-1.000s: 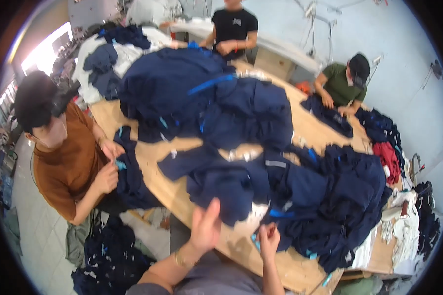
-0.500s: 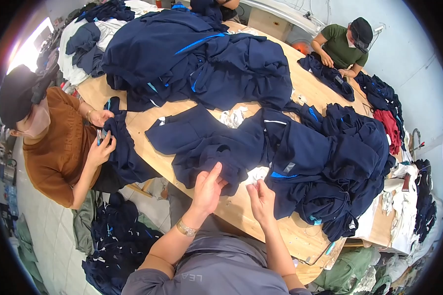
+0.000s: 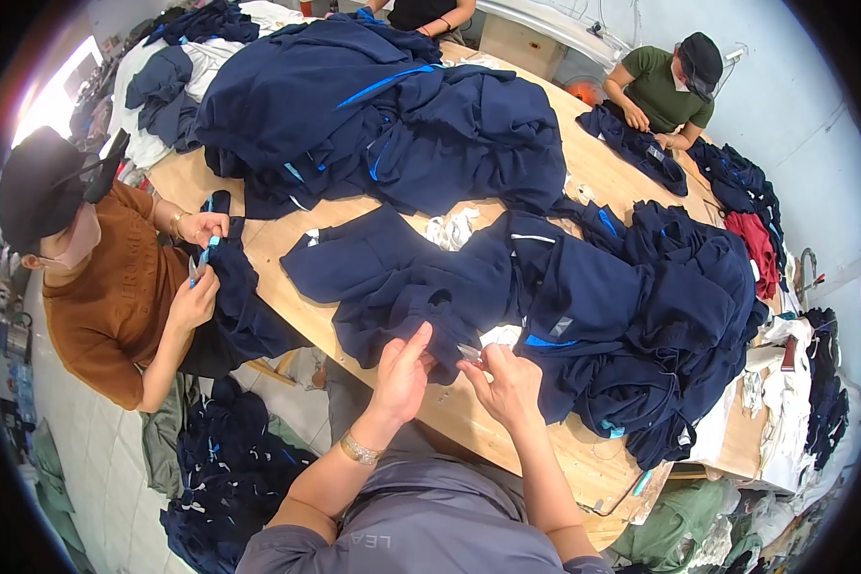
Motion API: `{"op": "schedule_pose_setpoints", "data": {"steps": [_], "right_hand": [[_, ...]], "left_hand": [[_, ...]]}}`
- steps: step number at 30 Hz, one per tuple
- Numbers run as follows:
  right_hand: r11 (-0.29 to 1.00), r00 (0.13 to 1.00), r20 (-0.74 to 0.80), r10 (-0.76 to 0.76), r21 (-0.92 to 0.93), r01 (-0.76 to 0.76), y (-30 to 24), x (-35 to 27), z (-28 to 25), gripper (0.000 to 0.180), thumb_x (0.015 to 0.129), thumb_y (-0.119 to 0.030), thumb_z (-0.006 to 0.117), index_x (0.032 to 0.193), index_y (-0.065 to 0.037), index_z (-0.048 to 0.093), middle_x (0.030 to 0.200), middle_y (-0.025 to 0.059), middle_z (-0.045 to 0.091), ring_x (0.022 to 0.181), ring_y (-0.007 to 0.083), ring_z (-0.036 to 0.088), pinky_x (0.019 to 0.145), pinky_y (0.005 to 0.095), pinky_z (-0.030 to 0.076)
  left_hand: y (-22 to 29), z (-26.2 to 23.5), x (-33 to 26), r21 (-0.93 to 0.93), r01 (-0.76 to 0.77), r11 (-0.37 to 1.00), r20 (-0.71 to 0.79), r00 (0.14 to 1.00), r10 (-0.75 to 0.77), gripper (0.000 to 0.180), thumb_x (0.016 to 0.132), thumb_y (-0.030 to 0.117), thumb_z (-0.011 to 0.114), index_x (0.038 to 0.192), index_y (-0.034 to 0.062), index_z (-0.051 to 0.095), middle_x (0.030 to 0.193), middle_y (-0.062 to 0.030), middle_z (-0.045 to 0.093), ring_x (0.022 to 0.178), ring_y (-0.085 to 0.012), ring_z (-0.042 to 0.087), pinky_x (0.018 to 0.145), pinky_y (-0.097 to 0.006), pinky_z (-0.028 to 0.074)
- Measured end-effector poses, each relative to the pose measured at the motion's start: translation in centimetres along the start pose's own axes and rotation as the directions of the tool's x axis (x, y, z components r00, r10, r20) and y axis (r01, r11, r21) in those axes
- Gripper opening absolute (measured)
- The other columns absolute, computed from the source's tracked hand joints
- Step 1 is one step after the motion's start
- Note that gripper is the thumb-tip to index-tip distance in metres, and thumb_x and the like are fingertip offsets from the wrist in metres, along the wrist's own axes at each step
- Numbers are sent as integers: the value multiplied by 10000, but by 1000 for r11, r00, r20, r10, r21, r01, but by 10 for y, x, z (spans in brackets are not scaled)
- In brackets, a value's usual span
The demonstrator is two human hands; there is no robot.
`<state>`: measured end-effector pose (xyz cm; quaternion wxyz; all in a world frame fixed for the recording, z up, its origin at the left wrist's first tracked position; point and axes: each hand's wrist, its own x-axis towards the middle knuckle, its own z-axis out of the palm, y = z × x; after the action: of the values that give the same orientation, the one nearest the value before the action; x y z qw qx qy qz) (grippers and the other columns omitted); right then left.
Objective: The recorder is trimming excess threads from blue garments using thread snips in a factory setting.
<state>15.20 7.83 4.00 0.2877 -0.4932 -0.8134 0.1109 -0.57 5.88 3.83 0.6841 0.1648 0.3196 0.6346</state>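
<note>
A navy garment [image 3: 378, 253] is spread over the near edge of the table. Its bunched end lies against my left hand [image 3: 401, 378], whose fingers close on the cloth with the thumb on top. My right hand [image 3: 507, 385] is closed round small thread snips [image 3: 470, 353]. Their metal blades point left, toward the cloth by my left hand, with a small gap between the blade tips and that hand. A white scrap [image 3: 500, 336] lies just beyond the snips.
A large heap of navy garments [image 3: 373, 115] covers the far side; another navy pile [image 3: 641, 306] lies to my right. At left, a person in brown [image 3: 115, 287] works on navy cloth with snips. A person in green [image 3: 665, 91] sits at far right. Dark cloth [image 3: 225, 469] lies on the floor.
My right hand has turned and moved slightly left, and the snips' blades now show in it. My left hand stays at the garment. The person at left has shifted their hands.
</note>
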Motion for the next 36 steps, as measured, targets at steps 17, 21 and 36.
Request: {"op": "schedule_pose_setpoints", "data": {"steps": [17, 21, 36], "right_hand": [[995, 999, 30, 13, 95, -16, 5, 0, -5, 391, 803, -400, 632, 684, -60, 479, 584, 81, 535, 481, 261, 550, 437, 333, 398], [977, 993, 35, 115, 179, -120, 3, 1, -5, 301, 784, -248, 692, 773, -24, 492, 580, 69, 524, 481, 194, 516, 463, 295, 384], [705, 995, 48, 93, 702, -100, -16, -7, -9, 129, 742, -28, 702, 864, -30, 660, 618, -37, 521, 532, 28, 405, 485, 182, 332]], "left_hand": [[-11, -9, -4, 73, -68, 995, 55, 996, 64, 604, 979, 451, 190, 1228, -35, 447, 1243, -113, 511, 1132, -179, 487, 988, -312, 342], [-9, -3, -10, 213, -93, 972, 49, 995, 85, 629, 976, 465, 164, 1228, -35, 450, 1232, -106, 519, 1124, -177, 489, 983, -303, 339], [-15, 3, -7, 83, 11, 996, -71, 997, -5, 515, 970, 448, 305, 986, 13, 580, 922, -43, 601, 835, -110, 541, 780, -259, 412]]}}
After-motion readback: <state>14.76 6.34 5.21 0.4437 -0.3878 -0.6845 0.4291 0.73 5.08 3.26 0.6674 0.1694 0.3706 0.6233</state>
